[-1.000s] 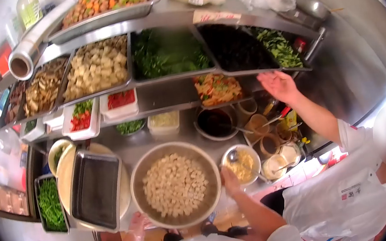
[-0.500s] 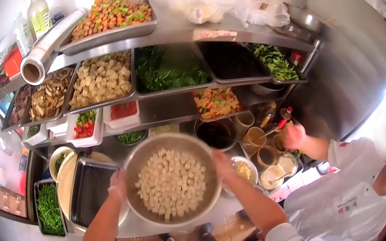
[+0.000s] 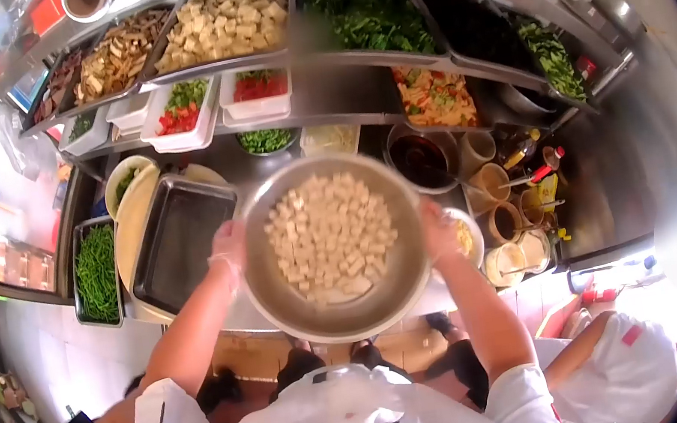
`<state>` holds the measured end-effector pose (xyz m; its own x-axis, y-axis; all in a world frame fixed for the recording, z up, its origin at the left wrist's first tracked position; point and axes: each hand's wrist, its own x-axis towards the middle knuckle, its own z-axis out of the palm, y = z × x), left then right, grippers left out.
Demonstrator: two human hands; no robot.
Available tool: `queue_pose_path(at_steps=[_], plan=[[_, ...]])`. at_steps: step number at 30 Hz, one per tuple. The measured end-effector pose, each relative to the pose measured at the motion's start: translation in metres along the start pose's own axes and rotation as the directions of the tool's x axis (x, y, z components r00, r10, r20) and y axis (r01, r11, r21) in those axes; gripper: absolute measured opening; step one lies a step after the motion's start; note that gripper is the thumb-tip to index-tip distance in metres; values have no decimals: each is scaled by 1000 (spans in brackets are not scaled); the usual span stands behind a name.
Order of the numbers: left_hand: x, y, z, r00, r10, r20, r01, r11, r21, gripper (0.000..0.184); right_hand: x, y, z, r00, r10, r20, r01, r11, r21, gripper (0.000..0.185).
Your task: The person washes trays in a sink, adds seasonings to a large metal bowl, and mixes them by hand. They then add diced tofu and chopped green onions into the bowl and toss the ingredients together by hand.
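Head view: wide round silver steel bowl (image 3: 319, 318) of pale cubes (image 3: 328, 230) over near edge of grey steel counter (image 3: 242, 170), apparently lifted. Cubes already cut and gathered in it; setting bowl down not yet done. Left hand (image 3: 228, 246) and right hand (image 3: 440, 236) grip opposite rims, fingers part-curled, tips hidden. Dark rectangular metal tray (image 3: 187, 241) beside left hand; round white bowl (image 3: 474, 231) beside right.

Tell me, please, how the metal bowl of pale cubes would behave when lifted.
The metal bowl is probably stiff, judging by its metallic sheen. It may feel heavy, given the many pale cubes, which lie loose and could slide.
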<state>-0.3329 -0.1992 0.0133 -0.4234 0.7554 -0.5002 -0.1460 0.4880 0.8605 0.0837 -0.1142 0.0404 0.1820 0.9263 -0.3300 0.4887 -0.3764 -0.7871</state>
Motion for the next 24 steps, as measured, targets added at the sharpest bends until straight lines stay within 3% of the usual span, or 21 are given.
queue_pose_path(at_steps=[1,2,3,6,9,12,13,14,15,16,17,18,19,20,21,23,24], plan=[[-25,13,1,999,34,10,-32,993,-114,25,-29,-41,-16,990,-138,14,135,979,150,46],[-36,22,4,996,85,15,-79,969,-233,23,-37,-41,-16,985,-168,-49,173,976,132,48],[-38,-14,4,986,148,-75,-165,923,-347,25,-49,-32,-17,974,-200,-110,212,971,111,50],[-24,-102,-5,996,-3,-94,-20,971,-239,23,-36,83,17,973,-229,-17,225,964,-145,54],[19,-116,-1,999,-3,-38,2,1000,-17,29,-30,72,32,994,-112,-16,113,988,109,52],[53,-74,22,993,18,-119,15,962,273,36,-5,107,57,994,-59,-91,79,969,234,52],[67,-64,24,998,4,-58,13,956,293,40,0,114,61,991,-52,-122,85,957,276,52],[80,-58,26,1000,-16,4,13,950,312,45,-33,68,51,982,32,-185,-17,996,82,49],[87,-59,26,997,-38,65,14,944,330,49,-41,78,56,977,3,-214,7,999,46,48],[89,-63,24,993,31,111,-62,954,294,50,-53,101,61,970,-27,-241,30,999,10,47],[93,-66,19,983,105,154,-142,957,254,51,-64,137,72,964,-70,-257,126,970,208,45],[96,-67,15,964,182,192,-222,952,210,53,-81,164,77,959,-78,-271,115,986,123,45],[93,-73,10,968,167,185,-203,959,197,55,-113,146,72,973,204,-109,-162,937,309,45],[81,-84,3,973,149,179,-182,965,187,57,-132,168,75,984,177,7,-166,908,386,47],[68,-98,-5,976,134,174,-165,970,179,60,-139,185,73,976,202,85,-219,913,344,47],[87,-207,-28,974,215,64,-219,975,48,54,-115,246,84,980,196,-29,-166,889,426,48],[63,-207,-29,988,131,76,-133,991,25,52,-107,150,53,985,171,-22,-147,902,407,54]])
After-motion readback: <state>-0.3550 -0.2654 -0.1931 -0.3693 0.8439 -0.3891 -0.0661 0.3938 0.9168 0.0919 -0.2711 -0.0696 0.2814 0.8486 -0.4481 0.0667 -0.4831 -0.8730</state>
